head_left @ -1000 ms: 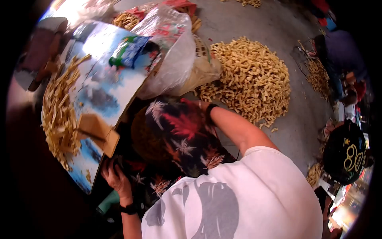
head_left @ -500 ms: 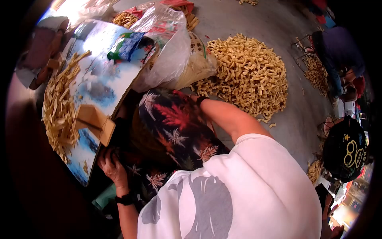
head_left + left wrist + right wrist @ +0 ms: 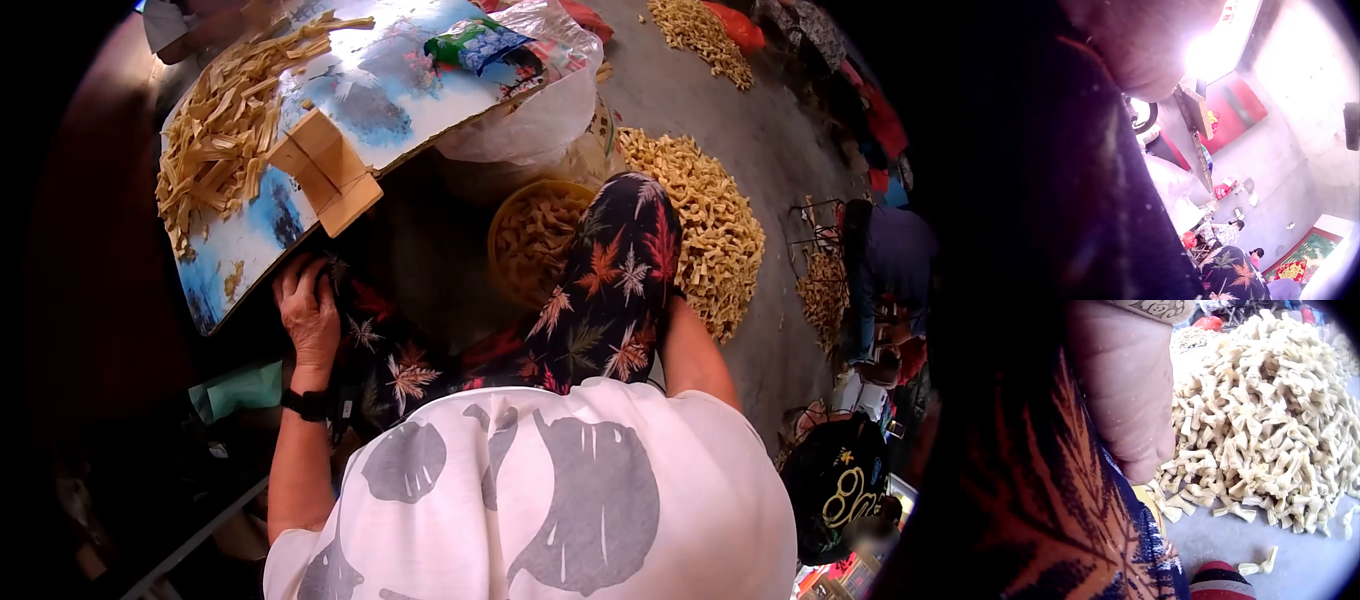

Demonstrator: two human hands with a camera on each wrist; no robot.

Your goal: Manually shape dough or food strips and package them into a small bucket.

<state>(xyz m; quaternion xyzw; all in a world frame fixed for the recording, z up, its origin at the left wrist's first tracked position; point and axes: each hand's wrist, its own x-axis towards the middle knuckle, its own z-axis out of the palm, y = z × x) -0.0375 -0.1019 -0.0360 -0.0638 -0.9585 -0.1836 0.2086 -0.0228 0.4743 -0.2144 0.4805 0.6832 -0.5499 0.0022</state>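
My left hand (image 3: pixel 308 315) rests at the near edge of the painted table (image 3: pixel 395 150), over my dark leaf-print trousers, fingers loosely bent and nothing held. Just past it on the table edge stands an angled wooden piece (image 3: pixel 345 195). In the right wrist view my right hand (image 3: pixel 1132 394), below an engraved bangle (image 3: pixel 1163 307), lies against the patterned trouser leg; its fingers are mostly hidden, and my knee covers it in the head view. Beside it rises a heap of pale-yellow knotted strips (image 3: pixel 1260 431). Between my legs and the table sits a yellow-rimmed tub (image 3: pixel 492 245) with similar pieces inside.
Loose flat strips (image 3: pixel 220 150) lie along the table's left side, and a green-and-blue packet (image 3: pixel 478 47) lies at its far end. A clear plastic bag (image 3: pixel 540 120) stands past the tub. A bent-over person (image 3: pixel 890 260) and a black bag (image 3: pixel 835 490) are at the right.
The head view has swung, so the table and heap sit further right. My right knee has shifted outward, showing the tub and hiding the right hand. The left hand stays by the table edge.
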